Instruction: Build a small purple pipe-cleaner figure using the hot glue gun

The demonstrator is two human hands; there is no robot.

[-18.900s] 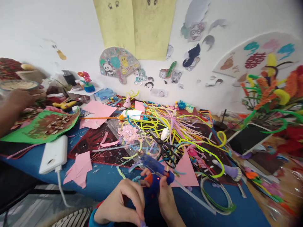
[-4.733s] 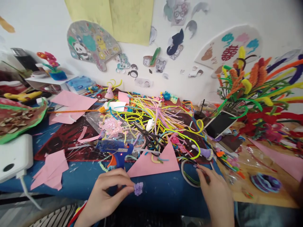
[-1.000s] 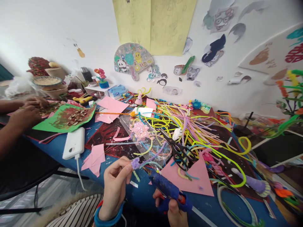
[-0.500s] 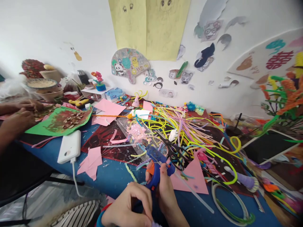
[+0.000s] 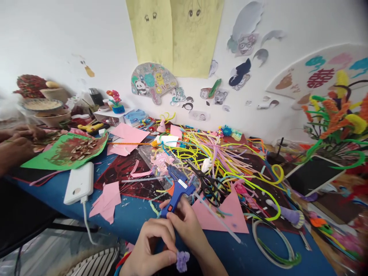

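A blue hot glue gun (image 5: pixel 178 192) is gripped by its handle in my right hand (image 5: pixel 188 220), its nozzle pointing away toward the craft pile. A long translucent glue stick (image 5: pixel 220 219) sticks out from its rear, over torn pink paper (image 5: pixel 240 216). Near the bottom of the view, my left hand (image 5: pixel 152 245) pinches a small fluffy purple pipe-cleaner piece (image 5: pixel 183 261) between thumb and fingertips. Both hands are close together at the table's front edge. Just beyond the glue gun lie black scissors (image 5: pixel 208 184) and a pink fuzzy bundle (image 5: pixel 163 161).
Yellow and pink pipe cleaners (image 5: pixel 212 149) heap across the blue table (image 5: pixel 129 218). On the left, a white power bank (image 5: pixel 79 184) has its cable hanging down. Beyond it, another person's hands (image 5: pixel 20 142) work by a green sheet (image 5: pixel 63 153). A tablet (image 5: pixel 314 178) leans at right.
The glue gun has turned in my right hand so its labelled side shows, and it sits slightly further left. The purple piece in my left hand has come into fuller view.
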